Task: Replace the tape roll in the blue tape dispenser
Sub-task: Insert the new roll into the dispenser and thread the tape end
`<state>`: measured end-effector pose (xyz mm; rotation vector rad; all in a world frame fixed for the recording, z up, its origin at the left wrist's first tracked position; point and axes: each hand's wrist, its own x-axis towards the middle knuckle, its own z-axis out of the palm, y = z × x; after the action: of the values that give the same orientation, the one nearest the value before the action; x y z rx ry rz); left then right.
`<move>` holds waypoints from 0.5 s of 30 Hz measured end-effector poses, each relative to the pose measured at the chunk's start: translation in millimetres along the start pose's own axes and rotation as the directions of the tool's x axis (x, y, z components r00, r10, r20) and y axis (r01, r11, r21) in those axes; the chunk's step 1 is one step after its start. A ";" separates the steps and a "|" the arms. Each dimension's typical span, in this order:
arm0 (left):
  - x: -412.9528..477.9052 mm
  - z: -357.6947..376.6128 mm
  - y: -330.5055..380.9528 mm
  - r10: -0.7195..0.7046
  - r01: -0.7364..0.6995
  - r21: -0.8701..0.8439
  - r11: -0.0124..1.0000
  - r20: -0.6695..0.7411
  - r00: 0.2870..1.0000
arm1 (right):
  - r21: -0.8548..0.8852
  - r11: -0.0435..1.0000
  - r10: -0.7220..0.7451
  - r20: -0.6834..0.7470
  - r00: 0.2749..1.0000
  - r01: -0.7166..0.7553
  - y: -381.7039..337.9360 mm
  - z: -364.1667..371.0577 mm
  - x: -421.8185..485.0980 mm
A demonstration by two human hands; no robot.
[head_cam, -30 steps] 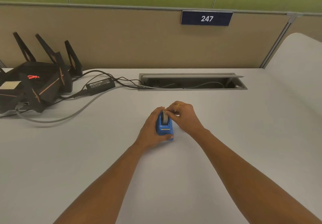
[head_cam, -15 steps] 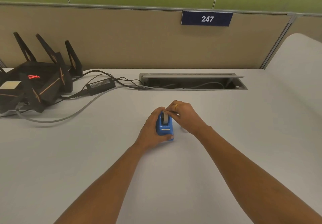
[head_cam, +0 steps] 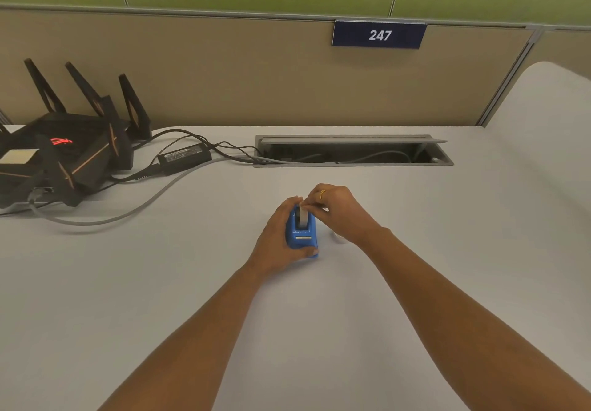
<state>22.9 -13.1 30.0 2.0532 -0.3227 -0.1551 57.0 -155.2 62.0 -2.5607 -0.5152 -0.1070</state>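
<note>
While left hand [head_cam: 275, 237] grips blue tape dispenser [head_cam: 302, 242], right hand [head_cam: 341, 215] pinches tape roll [head_cam: 301, 219]

A: Where can a hand pass?
B: Along the near worktop [head_cam: 160, 298] and to the right. Left rear is blocked: router [head_cam: 64, 155], power brick [head_cam: 185, 157], cables [head_cam: 96, 221].
A: Centre?
B: Taken. The left hand [head_cam: 275, 238] wraps the blue tape dispenser [head_cam: 302, 242], and the right hand [head_cam: 342, 211] pinches its tape roll [head_cam: 301, 219]. Behind is an open cable hatch [head_cam: 345, 139], then the partition [head_cam: 224, 75].
</note>
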 end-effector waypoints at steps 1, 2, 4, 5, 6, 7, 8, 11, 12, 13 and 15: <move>0.1 0.1 -0.6 0.000 0.000 0.002 1.000 -0.001 1.000 | 0.009 1.000 -0.002 -0.009 1.000 0.002 0.0 0.4 0.3; 0.4 0.2 -1.1 0.001 -0.001 0.000 1.000 -0.002 1.000 | 0.018 1.000 0.003 -0.017 1.000 -0.003 0.0 0.5 0.6; 0.4 0.4 -1.6 0.005 -0.005 -0.009 1.000 -0.003 1.000 | 0.030 0.999 0.035 -0.019 0.999 -0.034 0.3 0.9 0.8; 0.4 0.3 -1.8 0.008 -0.008 -0.012 1.000 -0.004 1.000 | 0.040 0.998 0.046 -0.017 0.999 -0.045 0.8 1.3 0.4; 0.5 0.4 -1.8 0.011 -0.011 -0.015 1.000 -0.005 1.000 | 0.054 0.997 0.050 -0.014 0.999 -0.049 1.3 1.4 -0.1; 0.6 0.4 -1.9 0.015 -0.015 -0.018 1.000 -0.006 1.000 | 0.071 0.996 0.051 -0.009 0.999 -0.050 1.2 1.2 -0.8; 0.7 0.5 -2.0 0.019 -0.019 -0.021 1.000 -0.006 1.000 | 0.088 0.995 0.049 -0.005 0.999 -0.049 1.0 0.6 -1.6; 0.2 0.2 -2.2 0.032 -0.032 -0.024 0.999 -0.010 0.999 | 0.130 0.991 0.044 0.000 0.999 -0.044 0.5 -1.0 -2.6; 0.2 0.1 -2.2 0.036 -0.037 -0.024 0.999 -0.013 0.999 | 0.134 0.990 0.044 0.001 0.999 -0.044 0.5 -1.0 -2.5; 0.0 0.0 -2.2 0.040 -0.041 -0.024 0.999 -0.016 0.999 | 0.134 0.990 0.046 0.001 0.999 -0.046 0.7 -0.4 -2.4; -0.2 0.1 -2.0 0.049 -0.049 -0.026 0.998 -0.019 0.999 | 0.136 0.989 0.052 -0.011 0.999 -0.050 1.5 1.3 -2.9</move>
<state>23.1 -12.3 28.2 2.0175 -0.3577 -0.1105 54.9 -156.7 59.6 -2.4366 -0.4354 -0.0698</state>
